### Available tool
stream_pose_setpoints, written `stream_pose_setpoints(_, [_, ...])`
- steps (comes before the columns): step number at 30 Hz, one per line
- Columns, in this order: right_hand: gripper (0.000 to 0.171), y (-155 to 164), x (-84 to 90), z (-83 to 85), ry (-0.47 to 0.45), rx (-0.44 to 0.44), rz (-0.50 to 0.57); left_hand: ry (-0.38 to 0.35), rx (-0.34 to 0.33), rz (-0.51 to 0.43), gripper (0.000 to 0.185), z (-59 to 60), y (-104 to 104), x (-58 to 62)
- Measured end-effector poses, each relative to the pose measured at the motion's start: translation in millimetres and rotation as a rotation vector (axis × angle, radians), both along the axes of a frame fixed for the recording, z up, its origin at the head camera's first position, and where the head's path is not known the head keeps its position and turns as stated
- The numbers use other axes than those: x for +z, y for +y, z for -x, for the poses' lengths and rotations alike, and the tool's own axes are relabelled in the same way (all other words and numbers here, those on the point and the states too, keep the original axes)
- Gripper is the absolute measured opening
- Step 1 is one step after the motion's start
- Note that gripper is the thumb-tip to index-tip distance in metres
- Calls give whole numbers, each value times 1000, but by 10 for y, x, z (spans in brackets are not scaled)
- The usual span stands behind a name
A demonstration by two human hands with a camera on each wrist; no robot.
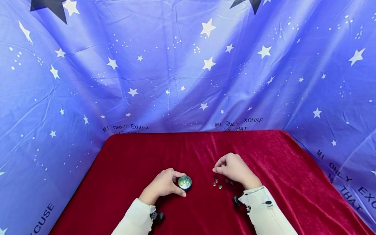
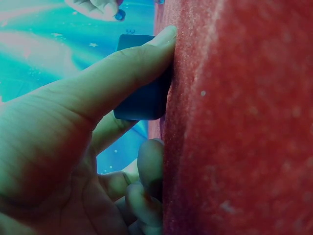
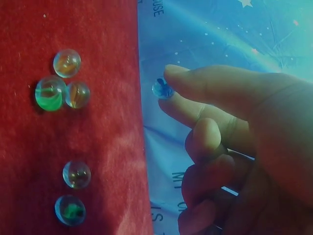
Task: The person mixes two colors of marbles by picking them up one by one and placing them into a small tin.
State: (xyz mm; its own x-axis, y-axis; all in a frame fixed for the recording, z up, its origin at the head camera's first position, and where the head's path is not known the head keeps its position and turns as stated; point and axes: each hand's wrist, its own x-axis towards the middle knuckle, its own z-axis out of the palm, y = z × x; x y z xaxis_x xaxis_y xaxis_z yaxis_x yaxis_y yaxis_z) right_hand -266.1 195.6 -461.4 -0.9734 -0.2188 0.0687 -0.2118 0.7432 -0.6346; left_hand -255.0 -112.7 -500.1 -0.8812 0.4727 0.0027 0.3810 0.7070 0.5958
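Observation:
A small round metal tin [image 1: 184,182] holding several glass marbles stands on the red velvet cloth [image 1: 132,156]. My left hand [image 1: 164,184] grips the tin between thumb and fingers; in the left wrist view the thumb lies across the dark tin [image 2: 144,95]. My right hand [image 1: 233,168] hovers above the cloth and pinches a small blue marble [image 3: 162,89] between thumb and forefinger. Several loose marbles [image 1: 218,183] lie on the cloth under that hand, also seen as clear and green marbles [image 3: 61,90] in the right wrist view.
The red cloth covers a table [image 1: 293,182] with free room to left, right and behind. A blue star-printed backdrop [image 1: 188,65] hangs close around the table on three sides.

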Motion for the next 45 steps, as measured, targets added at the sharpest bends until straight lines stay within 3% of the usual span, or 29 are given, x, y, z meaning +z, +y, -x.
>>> stream_pose_setpoints(23, [10,-226,-42,-58,74,58,-36,9,-12,-1,59,-2,-3,9])
stream_pose_setpoints(39, [6,-395,-78,-108,47,94,21,-1,-8,-5,59,9,-6,-4])
stream_pose_setpoints(45, [7,-449,-117,-111,117,107,-54,-1,-14,4,60,14,-8,-8])
